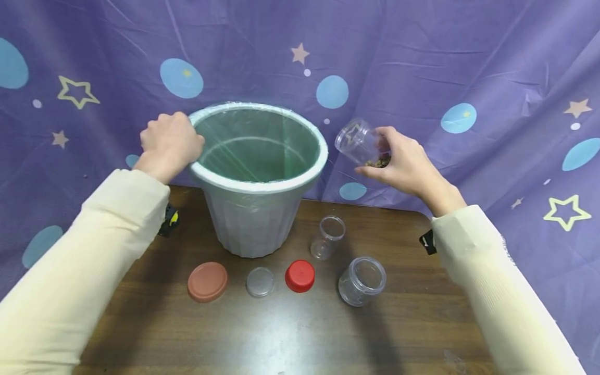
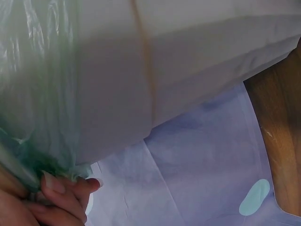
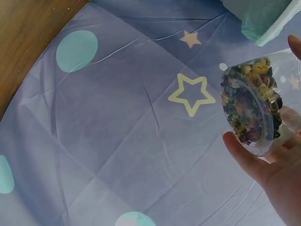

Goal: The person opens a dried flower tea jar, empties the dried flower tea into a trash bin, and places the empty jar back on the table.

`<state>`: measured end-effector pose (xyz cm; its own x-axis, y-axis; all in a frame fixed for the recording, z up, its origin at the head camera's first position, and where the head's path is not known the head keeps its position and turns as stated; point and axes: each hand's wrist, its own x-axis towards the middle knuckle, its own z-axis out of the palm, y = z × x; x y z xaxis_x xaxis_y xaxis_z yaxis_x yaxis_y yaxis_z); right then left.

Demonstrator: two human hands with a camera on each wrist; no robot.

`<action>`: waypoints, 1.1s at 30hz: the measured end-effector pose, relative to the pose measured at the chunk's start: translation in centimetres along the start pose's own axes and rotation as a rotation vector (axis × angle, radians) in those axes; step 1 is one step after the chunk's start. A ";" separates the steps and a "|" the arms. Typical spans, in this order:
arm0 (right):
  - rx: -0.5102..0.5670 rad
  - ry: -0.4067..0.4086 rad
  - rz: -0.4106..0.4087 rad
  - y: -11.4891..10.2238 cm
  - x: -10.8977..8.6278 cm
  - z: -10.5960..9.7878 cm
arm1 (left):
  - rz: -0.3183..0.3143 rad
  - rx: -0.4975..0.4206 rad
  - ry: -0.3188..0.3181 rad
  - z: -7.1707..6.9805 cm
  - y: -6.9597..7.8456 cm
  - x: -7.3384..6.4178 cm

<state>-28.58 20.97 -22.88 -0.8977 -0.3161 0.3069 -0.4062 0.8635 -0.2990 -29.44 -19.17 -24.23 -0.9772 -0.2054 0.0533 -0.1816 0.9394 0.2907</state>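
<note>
My left hand (image 1: 172, 139) grips the left rim of a pale trash bin (image 1: 253, 219). In the left wrist view its curled fingers (image 2: 66, 197) lie against the bunched green plastic bag (image 2: 42, 84) that lines the bin and hangs over its edge. My right hand (image 1: 408, 161) holds a clear jar (image 1: 356, 143) in the air, right of the bin. The jar tilts with its mouth toward the bin. Dried flower bits (image 3: 251, 99), yellow, dark and purplish, lie at its bottom in the right wrist view.
On the brown table (image 1: 225, 333) stand two clear jars, a slim one (image 1: 328, 237) and a wider one (image 1: 362, 281). A salmon lid (image 1: 208, 281), a clear lid (image 1: 260, 282) and a red lid (image 1: 300, 276) lie before the bin. A purple patterned cloth (image 1: 262, 47) hangs behind.
</note>
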 end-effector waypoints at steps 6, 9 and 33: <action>-0.031 0.006 -0.015 -0.6 0.8 -0.2 | 0.002 0.013 0.023 0.2 0.1 -0.1; -0.043 0.002 -0.021 -1.2 1.4 -0.4 | 0.007 0.024 0.029 0.2 0.1 -0.2; -0.184 -0.050 -0.143 -4.2 3.9 -0.7 | -0.005 0.062 0.034 0.1 0.5 -0.1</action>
<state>-30.22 16.36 -19.74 -0.8423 -0.4556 0.2879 -0.4963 0.8640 -0.0847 -29.41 -18.66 -24.23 -0.9721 -0.2186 0.0846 -0.1942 0.9532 0.2315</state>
